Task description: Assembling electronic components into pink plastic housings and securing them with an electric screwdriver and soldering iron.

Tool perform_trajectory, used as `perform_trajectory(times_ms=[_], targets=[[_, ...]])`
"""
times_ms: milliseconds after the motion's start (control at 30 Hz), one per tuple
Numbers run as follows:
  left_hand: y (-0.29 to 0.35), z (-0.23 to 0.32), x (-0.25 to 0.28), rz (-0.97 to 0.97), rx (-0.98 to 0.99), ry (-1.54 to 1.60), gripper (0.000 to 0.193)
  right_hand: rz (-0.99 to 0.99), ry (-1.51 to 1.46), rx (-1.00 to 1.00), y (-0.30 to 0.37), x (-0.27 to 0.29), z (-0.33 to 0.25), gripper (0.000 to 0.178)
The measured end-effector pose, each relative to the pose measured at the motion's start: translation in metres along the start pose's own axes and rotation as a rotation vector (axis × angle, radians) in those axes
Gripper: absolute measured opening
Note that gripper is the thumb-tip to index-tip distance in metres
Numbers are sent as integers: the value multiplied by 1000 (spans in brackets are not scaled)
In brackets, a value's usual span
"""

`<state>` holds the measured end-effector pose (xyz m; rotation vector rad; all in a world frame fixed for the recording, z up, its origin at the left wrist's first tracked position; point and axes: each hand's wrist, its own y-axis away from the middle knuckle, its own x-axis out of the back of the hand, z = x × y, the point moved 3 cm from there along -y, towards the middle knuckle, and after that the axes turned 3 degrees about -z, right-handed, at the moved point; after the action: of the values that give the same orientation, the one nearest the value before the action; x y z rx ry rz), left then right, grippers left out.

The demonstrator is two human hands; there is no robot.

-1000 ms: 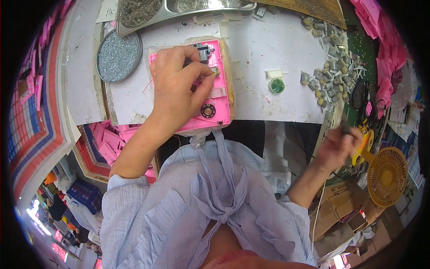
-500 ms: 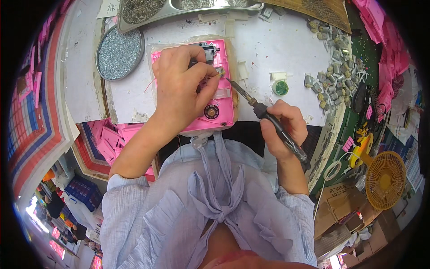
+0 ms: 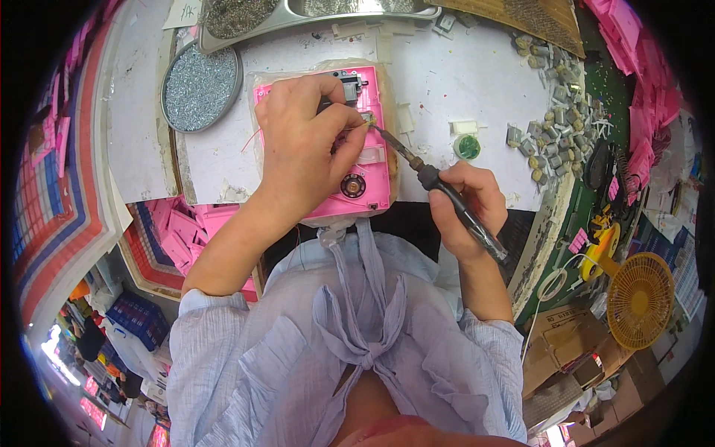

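Note:
My right hand (image 3: 477, 205) grips a soldering iron (image 3: 430, 177) by its black handle, its tip slanting up and left. That tip is at a small metallic part (image 3: 368, 119) in a pink plastic housing (image 3: 381, 192). Over the housing, my left hand (image 3: 298, 141) pinches thumb and forefinger together on a thin wire (image 3: 348, 130) beside the iron's tip; the other fingers are curled. In the housing I also see a dark grey block (image 3: 347, 88) and a round black part (image 3: 352, 185) with a coppery centre. The left hand hides the housing's left side.
A round tray of small silvery pieces (image 3: 170, 112) stands left; a metal tray (image 3: 287, 16) lies at the back. To the right are a tub of green paste (image 3: 467, 147), a white block (image 3: 463, 127) and several small motors (image 3: 555, 127). A yellow fan (image 3: 639, 300) stands far right.
The soldering iron and my right hand have shifted slightly up and left, bringing the tip to the small metallic part. My left hand has barely moved.

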<state>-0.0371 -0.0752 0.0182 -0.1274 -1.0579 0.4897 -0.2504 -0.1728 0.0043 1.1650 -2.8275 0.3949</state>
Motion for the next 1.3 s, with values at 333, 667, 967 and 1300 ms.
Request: perform_trajectory(times_ms=[333,667,967,1300], targets=[[0,1,-1,9,-5,0,15,-33,74,97,0,3,2,28],[0,2,0,16,-9,-10,16,-38,107,159,-5,3,-1,29],[1,2,2,3,-13,-23,14,-3,54,149,-5,13,0,28],[-9,6,2,-13,-14,-79,9,-104,98,69,-11,14,-3,31]])
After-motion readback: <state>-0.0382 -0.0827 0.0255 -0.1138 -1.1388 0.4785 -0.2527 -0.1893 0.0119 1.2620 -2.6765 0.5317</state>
